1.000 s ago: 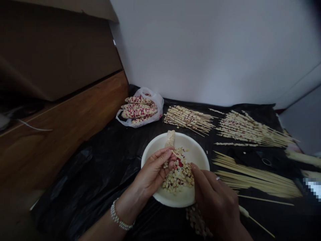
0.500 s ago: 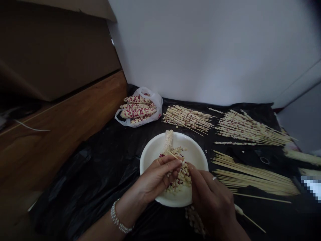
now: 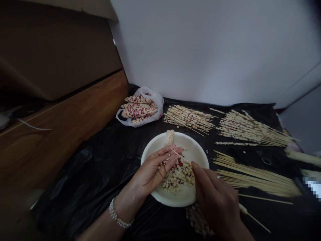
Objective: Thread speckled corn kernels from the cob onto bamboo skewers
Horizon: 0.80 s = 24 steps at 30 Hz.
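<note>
A white bowl (image 3: 155, 146) on black plastic holds loose corn kernels (image 3: 179, 174) and a stripped cob (image 3: 170, 137) leaning on its far rim. My left hand (image 3: 152, 172) hovers over the bowl's left side, palm partly up, with several kernels on its fingers and a thin wooden skewer (image 3: 175, 152) at the fingertips. My right hand (image 3: 215, 201) is closed at the bowl's right edge, fingertips pinched just above the kernels; what it pinches I cannot make out.
A plastic bag of red-and-white corn cobs (image 3: 139, 108) lies at the back left. Two piles of kernel-loaded skewers (image 3: 188, 118) (image 3: 248, 129) lie behind the bowl, bare skewers (image 3: 255, 175) to its right. More kernels (image 3: 197, 219) lie in front of the bowl. Wooden furniture (image 3: 62, 120) stands left.
My left hand has opened and turned palm-up, showing kernels on its fingers. My right hand has drawn back a little from the left one.
</note>
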{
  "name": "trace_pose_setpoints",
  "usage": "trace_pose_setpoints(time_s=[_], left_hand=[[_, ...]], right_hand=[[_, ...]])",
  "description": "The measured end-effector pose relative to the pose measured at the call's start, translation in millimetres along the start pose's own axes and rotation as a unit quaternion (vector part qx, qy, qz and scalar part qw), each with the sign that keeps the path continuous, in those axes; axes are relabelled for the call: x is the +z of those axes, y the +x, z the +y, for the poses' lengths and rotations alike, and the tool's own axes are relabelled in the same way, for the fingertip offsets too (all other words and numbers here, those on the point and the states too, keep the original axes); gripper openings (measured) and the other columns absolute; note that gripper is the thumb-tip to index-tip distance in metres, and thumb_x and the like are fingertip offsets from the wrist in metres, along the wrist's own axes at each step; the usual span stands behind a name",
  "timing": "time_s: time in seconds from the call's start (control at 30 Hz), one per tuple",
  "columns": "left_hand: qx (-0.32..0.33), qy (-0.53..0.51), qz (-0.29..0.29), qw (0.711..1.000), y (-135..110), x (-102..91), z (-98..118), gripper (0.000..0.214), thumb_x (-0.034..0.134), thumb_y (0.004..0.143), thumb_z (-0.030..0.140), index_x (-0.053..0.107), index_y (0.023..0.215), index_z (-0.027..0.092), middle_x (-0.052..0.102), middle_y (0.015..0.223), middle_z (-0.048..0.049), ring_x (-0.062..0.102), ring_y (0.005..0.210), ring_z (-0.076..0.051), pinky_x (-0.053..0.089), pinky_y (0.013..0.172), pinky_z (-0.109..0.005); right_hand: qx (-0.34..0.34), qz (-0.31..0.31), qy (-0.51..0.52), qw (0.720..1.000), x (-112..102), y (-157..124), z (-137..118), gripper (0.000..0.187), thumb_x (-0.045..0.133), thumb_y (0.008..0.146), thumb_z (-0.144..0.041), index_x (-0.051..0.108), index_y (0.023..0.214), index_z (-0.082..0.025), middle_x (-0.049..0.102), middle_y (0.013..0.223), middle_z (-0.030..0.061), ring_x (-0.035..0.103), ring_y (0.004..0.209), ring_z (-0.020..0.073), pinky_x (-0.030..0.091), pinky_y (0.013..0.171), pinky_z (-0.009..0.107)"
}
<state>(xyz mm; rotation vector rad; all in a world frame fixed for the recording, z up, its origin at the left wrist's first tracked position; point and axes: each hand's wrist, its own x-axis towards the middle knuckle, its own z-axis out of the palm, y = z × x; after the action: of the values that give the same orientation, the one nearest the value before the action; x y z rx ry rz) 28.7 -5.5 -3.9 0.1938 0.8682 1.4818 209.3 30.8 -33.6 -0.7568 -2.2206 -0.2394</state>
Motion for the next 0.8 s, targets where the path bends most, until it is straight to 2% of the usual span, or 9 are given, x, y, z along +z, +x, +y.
trace_pose_setpoints(time_s=[0.27, 0.37, 0.5, 0.67, 0.8], left_hand=[[0.011, -0.02, 0.044, 0.999, 0.9, -0.3, -0.3, 0.018, 0.064, 0.08, 0.007, 0.066, 0.098, 0.011, 0.068, 0.111, -0.0136, 0.063, 0.109, -0.02, 0.052, 0.091, -0.024], [0.016, -0.016, 0.058, 0.998, 1.9, -0.5, -0.6, 0.013, 0.061, 0.082, 0.008, 0.067, 0.095, 0.01, 0.071, 0.1, -0.0114, 0.068, 0.091, -0.015, 0.055, 0.082, -0.021], [0.006, -0.017, 0.074, 0.997, 2.5, -0.8, -0.5, 0.019, 0.057, 0.085, 0.008, 0.068, 0.1, 0.009, 0.068, 0.078, -0.0055, 0.065, 0.068, -0.007, 0.054, 0.068, -0.013], [0.0, -0.005, 0.065, 0.998, 1.4, 0.3, 0.3, 0.021, 0.06, 0.083, 0.007, 0.068, 0.101, 0.01, 0.069, 0.085, -0.007, 0.065, 0.073, -0.007, 0.054, 0.069, -0.012], [0.004, -0.02, 0.082, 0.996, 2.2, -1.3, 0.2, 0.02, 0.06, 0.082, 0.004, 0.069, 0.099, 0.009, 0.069, 0.083, -0.0074, 0.065, 0.071, -0.007, 0.055, 0.067, -0.012]], right_hand=[[-0.005, -0.006, 0.003, 1.0, 0.8, -1.1, 0.1, 0.031, 0.056, 0.083, -0.006, 0.06, 0.114, -0.011, 0.069, 0.088, 0.0052, 0.059, 0.065, 0.0104, 0.041, 0.057, 0.024], [-0.009, -0.001, -0.003, 1.0, 0.8, -0.7, -0.3, 0.031, 0.057, 0.083, -0.006, 0.06, 0.114, -0.011, 0.069, 0.086, 0.0047, 0.056, 0.061, 0.01, 0.04, 0.055, 0.025], [-0.007, -0.005, 0.004, 1.0, 1.0, -0.4, -0.3, 0.033, 0.056, 0.083, -0.005, 0.06, 0.114, -0.01, 0.069, 0.086, 0.005, 0.057, 0.063, 0.0105, 0.04, 0.055, 0.024], [-0.007, -0.008, 0.001, 1.0, 1.1, 0.0, -0.4, 0.032, 0.055, 0.083, -0.005, 0.059, 0.114, -0.01, 0.068, 0.087, 0.0054, 0.058, 0.065, 0.0111, 0.04, 0.056, 0.024], [-0.007, -0.009, 0.001, 1.0, 1.2, -0.3, -0.3, 0.032, 0.056, 0.083, -0.005, 0.059, 0.114, -0.01, 0.068, 0.087, 0.0049, 0.058, 0.065, 0.0109, 0.04, 0.057, 0.024]])
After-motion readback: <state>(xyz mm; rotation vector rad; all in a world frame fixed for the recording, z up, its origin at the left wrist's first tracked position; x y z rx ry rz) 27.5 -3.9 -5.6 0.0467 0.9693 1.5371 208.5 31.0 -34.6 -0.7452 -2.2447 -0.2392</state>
